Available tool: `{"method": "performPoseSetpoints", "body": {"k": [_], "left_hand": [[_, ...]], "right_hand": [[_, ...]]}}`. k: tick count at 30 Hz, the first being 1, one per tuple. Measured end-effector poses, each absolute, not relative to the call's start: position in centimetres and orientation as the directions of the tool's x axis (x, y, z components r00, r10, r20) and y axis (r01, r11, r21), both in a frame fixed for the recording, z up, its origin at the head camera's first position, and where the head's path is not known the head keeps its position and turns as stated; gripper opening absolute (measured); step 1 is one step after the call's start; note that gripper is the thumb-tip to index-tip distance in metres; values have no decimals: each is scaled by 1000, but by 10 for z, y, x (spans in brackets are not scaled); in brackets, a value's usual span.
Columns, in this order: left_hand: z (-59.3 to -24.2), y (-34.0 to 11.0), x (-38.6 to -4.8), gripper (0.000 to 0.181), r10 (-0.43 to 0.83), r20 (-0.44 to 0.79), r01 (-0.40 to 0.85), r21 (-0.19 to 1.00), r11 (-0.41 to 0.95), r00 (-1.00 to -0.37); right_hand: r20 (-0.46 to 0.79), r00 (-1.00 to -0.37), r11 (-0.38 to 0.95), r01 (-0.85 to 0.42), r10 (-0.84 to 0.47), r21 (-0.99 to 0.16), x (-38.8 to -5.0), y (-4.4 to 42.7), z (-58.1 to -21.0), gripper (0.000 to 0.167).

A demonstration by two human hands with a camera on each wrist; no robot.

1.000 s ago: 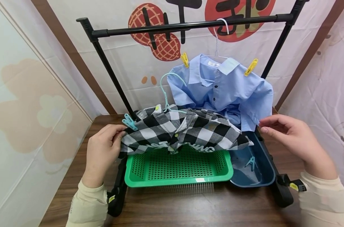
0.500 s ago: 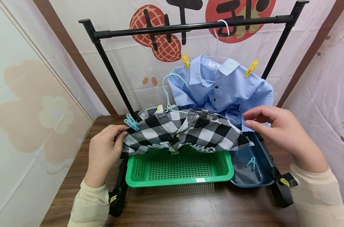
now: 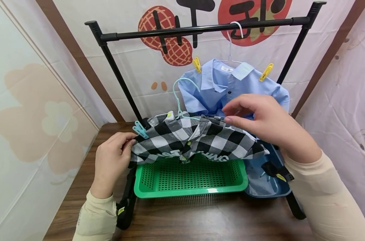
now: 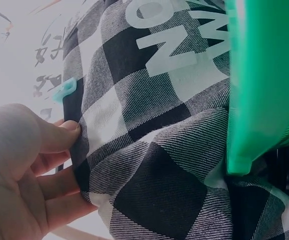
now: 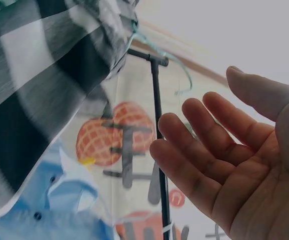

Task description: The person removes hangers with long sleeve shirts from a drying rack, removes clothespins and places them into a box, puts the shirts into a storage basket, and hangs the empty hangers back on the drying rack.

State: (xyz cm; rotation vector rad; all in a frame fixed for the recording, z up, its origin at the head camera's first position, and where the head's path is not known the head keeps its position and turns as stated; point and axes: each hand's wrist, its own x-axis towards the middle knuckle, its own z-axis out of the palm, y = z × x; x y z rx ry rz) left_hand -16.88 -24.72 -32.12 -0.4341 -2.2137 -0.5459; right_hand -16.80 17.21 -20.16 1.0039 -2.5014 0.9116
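Note:
A black-and-white plaid shirt (image 3: 218, 140) with white lettering lies over the back of a green basket (image 3: 188, 193). A mint-coloured hanger (image 3: 178, 100) rises from its collar, hook free. A light-blue clothespin (image 3: 140, 130) is clipped at its left shoulder. Just below that clothespin, my left hand (image 3: 113, 160) pinches the shirt's edge between thumb and fingers, as the left wrist view shows too. My right hand (image 3: 260, 124) hovers above the shirt's right side, and the right wrist view shows its relaxed fingers (image 5: 209, 145) holding nothing.
A blue shirt (image 3: 254, 80) with two yellow clothespins (image 3: 266, 72) hangs from a white hanger on the black rack's bar (image 3: 170, 32). Right of the basket stands a dark-blue tub (image 3: 260, 187), with a light-blue clothespin in it partly hidden by my right wrist strap.
My right hand has moved left and up, from beside the blue shirt's hem to above the plaid shirt. The left hand keeps its pinch in nearly the same place.

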Motion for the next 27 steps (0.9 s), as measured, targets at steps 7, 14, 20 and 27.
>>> {"method": "performPoseSetpoints", "body": {"k": [7,14,20,27], "left_hand": [[-322,-248,-168,11,126,774,475,243,846,-621],[-321,-248,-169,11,127,767,471,245,847,-629],[-321,-247,-170,11,131,770,470,237,850,-625],[-323,-246,-170,10,130,772,471,237,850,-622]], "right_hand": [[438,-689,529,-724,-578,-442,-172,136,-188,19],[419,-643,484,-762,-641,-431,-171,108,-177,17],[404,-590,439,-800,-699,-409,-171,84,-168,16],[353,-558,446,-823,-751,-352,-177,48,-154,18]]}}
